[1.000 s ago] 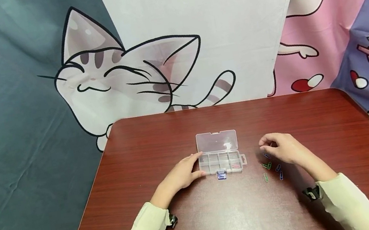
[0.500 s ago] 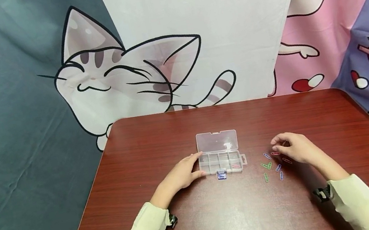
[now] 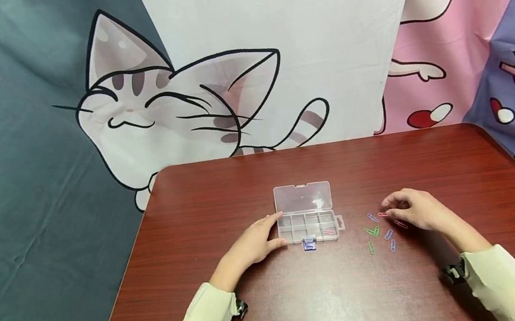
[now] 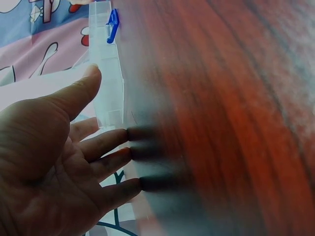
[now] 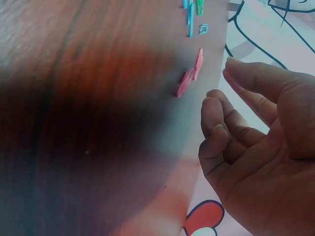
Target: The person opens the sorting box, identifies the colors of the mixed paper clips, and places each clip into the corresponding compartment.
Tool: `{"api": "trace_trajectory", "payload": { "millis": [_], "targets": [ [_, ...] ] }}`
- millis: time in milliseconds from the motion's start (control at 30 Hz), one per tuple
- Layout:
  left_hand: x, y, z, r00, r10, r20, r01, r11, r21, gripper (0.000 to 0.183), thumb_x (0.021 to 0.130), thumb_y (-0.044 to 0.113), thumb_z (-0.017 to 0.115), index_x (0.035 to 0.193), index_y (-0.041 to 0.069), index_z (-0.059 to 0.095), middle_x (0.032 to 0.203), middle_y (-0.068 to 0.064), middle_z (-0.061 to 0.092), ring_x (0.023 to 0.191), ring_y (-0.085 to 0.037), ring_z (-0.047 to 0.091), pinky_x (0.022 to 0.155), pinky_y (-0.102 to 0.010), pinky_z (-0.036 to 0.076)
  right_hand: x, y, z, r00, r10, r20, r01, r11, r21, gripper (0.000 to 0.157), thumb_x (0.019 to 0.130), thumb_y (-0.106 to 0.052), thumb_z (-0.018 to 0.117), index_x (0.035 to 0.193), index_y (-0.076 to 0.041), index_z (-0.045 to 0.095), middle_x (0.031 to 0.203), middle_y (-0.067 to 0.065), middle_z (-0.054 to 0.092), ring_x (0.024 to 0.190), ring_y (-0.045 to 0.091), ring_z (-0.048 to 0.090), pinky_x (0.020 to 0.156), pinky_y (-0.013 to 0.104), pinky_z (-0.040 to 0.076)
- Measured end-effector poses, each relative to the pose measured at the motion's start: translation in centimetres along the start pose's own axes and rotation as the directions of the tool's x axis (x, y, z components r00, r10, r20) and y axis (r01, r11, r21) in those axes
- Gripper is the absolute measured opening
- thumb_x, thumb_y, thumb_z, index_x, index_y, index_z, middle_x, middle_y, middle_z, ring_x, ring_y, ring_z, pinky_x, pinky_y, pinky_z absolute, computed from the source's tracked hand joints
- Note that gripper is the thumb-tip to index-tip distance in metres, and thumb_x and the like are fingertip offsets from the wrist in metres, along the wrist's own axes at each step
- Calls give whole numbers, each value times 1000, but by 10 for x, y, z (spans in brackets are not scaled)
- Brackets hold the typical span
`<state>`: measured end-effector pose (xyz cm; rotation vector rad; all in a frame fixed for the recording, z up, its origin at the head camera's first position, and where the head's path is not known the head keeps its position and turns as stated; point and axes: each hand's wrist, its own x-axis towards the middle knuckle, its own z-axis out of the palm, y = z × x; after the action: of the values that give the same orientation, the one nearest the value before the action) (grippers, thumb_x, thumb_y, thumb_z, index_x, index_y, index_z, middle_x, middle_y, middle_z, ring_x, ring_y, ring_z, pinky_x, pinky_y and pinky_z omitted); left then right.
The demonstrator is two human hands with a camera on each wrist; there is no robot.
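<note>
A clear divided plastic box [image 3: 293,228] lies with its lid [image 3: 302,198] raised behind it and a blue latch [image 3: 309,244] at the front. One compartment at its front right holds pinkish-red clips [image 3: 329,232]. My left hand [image 3: 253,241] rests at the box's left side, fingers spread and touching it. To the right, my right hand [image 3: 414,208] hovers beside a red paper clip [image 3: 382,214], thumb and forefinger apart with nothing between them. Another red paper clip [image 3: 400,224] lies under its thumb side. Both red clips [image 5: 198,64] show in the right wrist view.
Blue paper clips [image 3: 393,245] and green paper clips [image 3: 376,231], several in all, lie scattered between the box and my right hand. The brown wooden table [image 3: 221,189] ends at a cartoon-printed cloth [image 3: 238,16] behind it.
My right hand has moved right and a little nearer, from above the blue clip to the red clips, which have come into view. My left hand and the box have stayed put.
</note>
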<state>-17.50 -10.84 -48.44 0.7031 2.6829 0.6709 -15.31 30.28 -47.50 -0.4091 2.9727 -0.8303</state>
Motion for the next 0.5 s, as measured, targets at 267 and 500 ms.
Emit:
{"api": "trace_trajectory", "payload": {
  "millis": [267, 500],
  "targets": [
    [-1, 0, 0, 1000, 6, -3, -6, 1000, -5, 70, 98, 38, 67, 157, 14, 39, 154, -16, 46, 145, -33, 40, 119, -45, 34, 0, 7, 4, 1000, -10, 1, 10, 1000, -14, 7, 87, -14, 79, 93, -14, 75, 84, -3, 63, 78, 14, 55, 71, 37, 47],
    [-1, 1, -1, 1000, 2, 0, -2, 1000, 0, 71, 97, 39, 68, 157, 14, 39, 155, -16, 46, 145, -32, 40, 119, -45, 34, 2, 7, 6, 1000, -12, 17, 12, 1000, -17, 7, 86, -12, 80, 90, -13, 75, 86, -2, 66, 80, 15, 59, 72, 37, 49]
  ]
}}
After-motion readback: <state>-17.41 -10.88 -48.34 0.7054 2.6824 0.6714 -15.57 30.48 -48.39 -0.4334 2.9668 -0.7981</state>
